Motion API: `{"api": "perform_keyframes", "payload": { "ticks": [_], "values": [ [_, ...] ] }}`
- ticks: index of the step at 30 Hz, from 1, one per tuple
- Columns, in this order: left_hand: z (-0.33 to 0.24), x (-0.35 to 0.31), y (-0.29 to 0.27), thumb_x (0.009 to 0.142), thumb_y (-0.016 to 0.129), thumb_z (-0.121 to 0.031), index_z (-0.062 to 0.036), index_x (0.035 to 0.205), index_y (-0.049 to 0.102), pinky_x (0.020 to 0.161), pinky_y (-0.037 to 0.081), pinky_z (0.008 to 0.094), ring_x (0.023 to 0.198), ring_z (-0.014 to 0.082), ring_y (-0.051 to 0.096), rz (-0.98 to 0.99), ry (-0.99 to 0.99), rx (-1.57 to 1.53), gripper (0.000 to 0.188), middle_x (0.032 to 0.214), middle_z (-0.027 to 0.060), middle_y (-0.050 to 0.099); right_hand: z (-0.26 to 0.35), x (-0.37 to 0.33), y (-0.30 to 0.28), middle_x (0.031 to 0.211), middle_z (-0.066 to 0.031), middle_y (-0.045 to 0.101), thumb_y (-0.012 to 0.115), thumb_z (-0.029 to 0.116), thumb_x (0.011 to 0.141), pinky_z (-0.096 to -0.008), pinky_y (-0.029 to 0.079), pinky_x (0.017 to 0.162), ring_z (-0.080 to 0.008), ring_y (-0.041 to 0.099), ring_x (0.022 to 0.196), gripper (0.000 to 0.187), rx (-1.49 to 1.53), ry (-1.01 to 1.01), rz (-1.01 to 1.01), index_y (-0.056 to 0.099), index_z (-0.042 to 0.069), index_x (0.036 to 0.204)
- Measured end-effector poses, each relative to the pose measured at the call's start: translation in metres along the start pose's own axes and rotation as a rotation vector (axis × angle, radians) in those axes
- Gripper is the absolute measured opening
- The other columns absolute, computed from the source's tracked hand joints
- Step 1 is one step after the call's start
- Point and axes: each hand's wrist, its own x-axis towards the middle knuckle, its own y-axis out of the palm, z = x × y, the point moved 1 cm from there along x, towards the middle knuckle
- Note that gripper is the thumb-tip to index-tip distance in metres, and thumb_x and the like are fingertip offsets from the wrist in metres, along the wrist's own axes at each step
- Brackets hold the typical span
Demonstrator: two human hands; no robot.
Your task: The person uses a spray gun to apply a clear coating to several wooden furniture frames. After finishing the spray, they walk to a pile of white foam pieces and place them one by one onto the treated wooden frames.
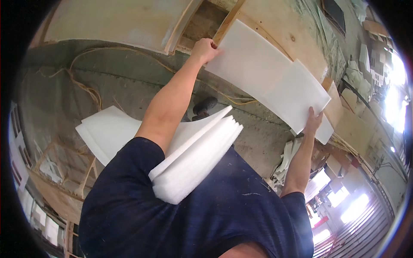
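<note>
A thin white foam-like sheet [251, 60] lies along the near edge of a wooden workbench [279, 30]. My left hand [205, 50] is closed at its left edge, with the fingers curled in. A second white sheet [299, 88] overlaps it on the right. My right hand [313, 120] grips the near edge of that second sheet, and a white corner [325, 134] sticks out beyond the hand. Clamped under my left upper arm is a thick folded stack of white sheets [200, 159]; its other end [107, 131] juts out behind the arm.
A pale panel [112, 19] stands left of the bench, with a gap between. A cable [163, 64] runs across the concrete floor [124, 86]. White scraps [289, 155] lie below the bench at right. Plastic film [320, 38] drapes the far side. A wooden frame [64, 165] is at left.
</note>
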Motion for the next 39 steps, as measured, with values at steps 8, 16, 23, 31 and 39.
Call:
{"api": "perform_keyframes", "payload": {
  "ticks": [8, 16, 23, 31, 39],
  "values": [
    [-0.010, -0.009, 0.004, 0.071, 0.077, -0.039, -0.0041, 0.091, 0.064, 0.079, 0.049, 0.0373, 0.090, 0.0292, 0.063, -0.053, 0.001, 0.135, 0.043, 0.097, 0.0153, 0.066, -0.011, 0.013, 0.005, 0.113, -0.0141, 0.059, 0.066, 0.013, 0.086, -0.0331, 0.047, 0.088, -0.0220, 0.058, 0.100, 0.046, -0.050, -0.016, -0.007, 0.048, -0.005, 0.124],
    [-0.049, -0.020, 0.030, 0.087, 0.056, -0.043, -0.0131, 0.144, 0.031, 0.109, 0.017, 0.0602, 0.140, 0.0309, 0.021, -0.301, 0.401, 0.599, 0.069, 0.152, 0.0150, 0.024, 0.012, 0.003, 0.012, 0.115, -0.0174, 0.060, 0.065, 0.019, 0.085, -0.0355, 0.045, 0.091, -0.0258, 0.059, 0.103, 0.049, -0.261, 0.002, -0.016, 0.049, -0.005, 0.124],
    [-0.057, -0.004, 0.067, 0.094, 0.028, -0.054, -0.0155, 0.150, 0.020, 0.109, -0.002, 0.0656, 0.145, 0.0272, 0.007, -0.148, 0.385, 1.007, 0.068, 0.156, 0.0127, 0.013, 0.018, 0.034, 0.003, 0.098, -0.0127, 0.068, 0.067, 0.025, 0.082, -0.0342, 0.051, 0.078, -0.0211, 0.065, 0.086, 0.042, -0.420, 0.041, 0.099, 0.060, 0.001, 0.116],
    [-0.061, -0.010, 0.093, 0.094, 0.028, -0.056, -0.0188, 0.150, 0.019, 0.106, -0.002, 0.0692, 0.144, 0.0349, 0.006, -0.123, 0.423, 1.133, 0.068, 0.156, 0.0188, 0.011, -0.039, 0.072, -0.010, 0.106, -0.0128, 0.066, 0.068, 0.032, 0.082, -0.0320, 0.049, 0.088, -0.0226, 0.061, 0.098, 0.047, -0.129, -0.075, 0.132, 0.060, 0.001, 0.115],
    [-0.057, -0.040, 0.152, 0.093, 0.032, -0.056, -0.0157, 0.151, 0.017, 0.106, -0.001, 0.0687, 0.143, 0.0416, 0.004, 0.012, 0.500, 1.187, 0.072, 0.156, 0.0207, 0.006, -0.104, 0.075, 0.034, 0.122, -0.0196, 0.058, 0.060, 0.040, 0.081, -0.0389, 0.044, 0.097, -0.0319, 0.054, 0.116, 0.046, -0.242, -0.050, 0.183, 0.063, 0.005, 0.110]
  ]
}}
